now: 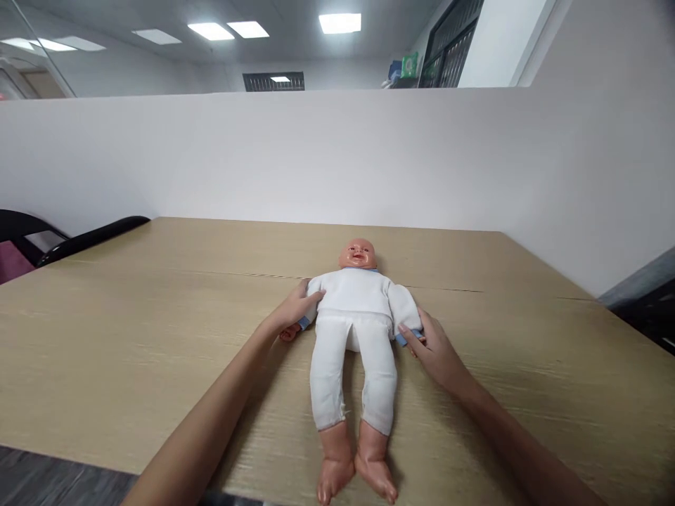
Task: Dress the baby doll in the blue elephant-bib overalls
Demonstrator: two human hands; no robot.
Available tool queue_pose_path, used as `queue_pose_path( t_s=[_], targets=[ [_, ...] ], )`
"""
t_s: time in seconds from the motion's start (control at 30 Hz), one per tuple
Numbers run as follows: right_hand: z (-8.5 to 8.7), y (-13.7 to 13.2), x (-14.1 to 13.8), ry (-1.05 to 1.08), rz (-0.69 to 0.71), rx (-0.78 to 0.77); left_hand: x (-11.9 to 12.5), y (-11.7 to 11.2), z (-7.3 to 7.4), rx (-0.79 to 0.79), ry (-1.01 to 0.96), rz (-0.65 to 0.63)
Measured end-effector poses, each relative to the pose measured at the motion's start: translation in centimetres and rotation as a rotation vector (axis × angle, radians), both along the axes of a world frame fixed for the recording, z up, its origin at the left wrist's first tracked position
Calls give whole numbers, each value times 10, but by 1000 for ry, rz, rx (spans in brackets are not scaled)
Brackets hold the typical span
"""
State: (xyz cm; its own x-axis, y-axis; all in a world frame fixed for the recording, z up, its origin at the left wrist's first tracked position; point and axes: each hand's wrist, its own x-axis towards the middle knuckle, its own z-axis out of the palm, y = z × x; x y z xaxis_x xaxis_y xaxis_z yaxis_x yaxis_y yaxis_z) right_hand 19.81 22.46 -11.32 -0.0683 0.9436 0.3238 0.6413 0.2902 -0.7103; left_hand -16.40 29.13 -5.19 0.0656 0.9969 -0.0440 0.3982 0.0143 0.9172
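Observation:
A baby doll (354,295) lies on its back on the wooden table (158,337), head away from me and bare feet toward me. It wears a white long-sleeved top and white trousers, with blue trim at the cuffs and neck. My left hand (295,306) grips the sleeve on the left side, thumb on top; the doll's hand sticks out below. On the right side my right hand (433,346) closes around the other sleeve near its blue cuff, thumb over the top. That doll hand is mostly hidden by my fingers.
A white wall (316,161) rises behind the table's far edge. At the left stands a black chair (100,239) with something pinkish beside it. Another dark object (646,313) sits off the table's right edge. Thin seams cross the tabletop.

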Motion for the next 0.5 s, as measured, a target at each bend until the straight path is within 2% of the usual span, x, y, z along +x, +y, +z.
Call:
queue_pose_path(
  t_s=[0.07, 0.17, 0.33, 0.43, 0.5],
  targets=[
    [0, 6, -2, -7, 14, 31, 4, 1, -4, 28, 39, 2],
    [2, 16, -6, 16, 26, 65, 9, 14, -12, 61, 101, 21],
    [0, 26, -7, 4, -43, 95, 14, 30, -18, 148, 232, 93],
    [-5, 17, -1, 9, -133, 104, 16, 15, -10, 202, 324, 168],
    [-7, -3, 6, 17, -203, 91, 19, -12, 1, 219, 375, 209]
  ],
)
